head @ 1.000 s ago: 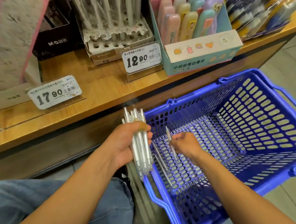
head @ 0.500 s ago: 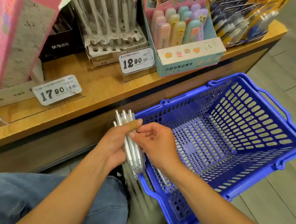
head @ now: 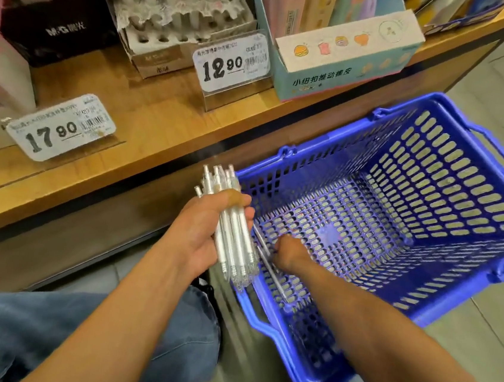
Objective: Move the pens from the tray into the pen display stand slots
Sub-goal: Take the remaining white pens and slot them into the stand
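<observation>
Right hand [head: 289, 252] has left the bundle and dropped back into the blue basket [head: 428, 215], fingers curling onto loose pens [head: 268, 262] at its near-left corner. Left hand [head: 206, 232] grips the pen bundle [head: 233, 235] upright just left of the basket; stand [head: 167, 35] sits far on the shelf.

Left hand [head: 205, 235] gripping bundle of pens [head: 233, 235], right hand [head: 289, 252] on loose pens [head: 268, 262] inside blue basket [head: 431, 191]

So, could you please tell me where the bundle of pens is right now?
In the head view, the bundle of pens is gripped upright in the left hand, just outside the near-left corner of the blue basket, below the wooden shelf.
</observation>
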### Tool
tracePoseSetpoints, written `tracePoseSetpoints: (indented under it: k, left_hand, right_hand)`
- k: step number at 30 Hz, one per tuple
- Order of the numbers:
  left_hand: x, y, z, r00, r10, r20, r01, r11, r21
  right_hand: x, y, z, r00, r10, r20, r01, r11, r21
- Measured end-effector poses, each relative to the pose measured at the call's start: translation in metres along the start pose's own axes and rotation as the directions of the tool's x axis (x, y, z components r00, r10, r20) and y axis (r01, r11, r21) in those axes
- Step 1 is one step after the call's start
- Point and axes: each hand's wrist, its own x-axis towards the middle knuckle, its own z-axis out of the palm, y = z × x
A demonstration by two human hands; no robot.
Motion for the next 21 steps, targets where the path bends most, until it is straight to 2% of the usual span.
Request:
tracePoseSetpoints:
  k: [4, 8, 11, 13, 15, 18, 21]
  left_hand:
    - [0.002, 0.0, -0.001, 1.0, 0.008, 0.025, -0.008, 1.0, 0.018]
    - [0.001, 0.001, 0.0, 1.0, 0.008, 0.023, -0.009, 1.0, 0.026]
    - [-0.003, 0.002, 0.001, 1.0, 0.017, 0.017, -0.017, 0.999, 0.037]
    - [-0.003, 0.002, 0.001, 1.0, 0.008, 0.01, -0.008, 1.0, 0.029]
    - [-0.005, 0.003, 0.001, 1.0, -0.011, 0.005, 0.011, 1.0, 0.025]
    - [-0.004, 0.003, 0.0, 1.0, -0.012, 0.01, 0.012, 1.0, 0.029]
    - [-0.006, 0.003, 0.003, 1.0, -0.002, 0.007, 0.002, 1.0, -0.01]
  right_hand:
    - [0.012, -0.008, 0.023, 0.997, -0.038, -0.069, 0.033, 0.996, -0.086]
    - [0.011, -0.013, 0.017, 0.999, -0.033, -0.003, 0.033, 0.993, -0.116]
    - [0.005, -0.012, -0.011, 1.0, -0.011, -0.025, 0.013, 0.998, 0.06]
    - [-0.012, -0.012, -0.038, 0.998, -0.039, -0.046, 0.049, 0.966, 0.253]
    - [-0.04, -0.014, -0.065, 0.995, -0.078, -0.068, 0.101, 0.873, 0.477]
    - [-0.092, -0.023, -0.097, 0.977, -0.177, -0.121, 0.207, 0.638, 0.742]
    - [-0.141, -0.041, -0.112, 0.942, -0.267, -0.202, 0.305, 0.433, 0.848]
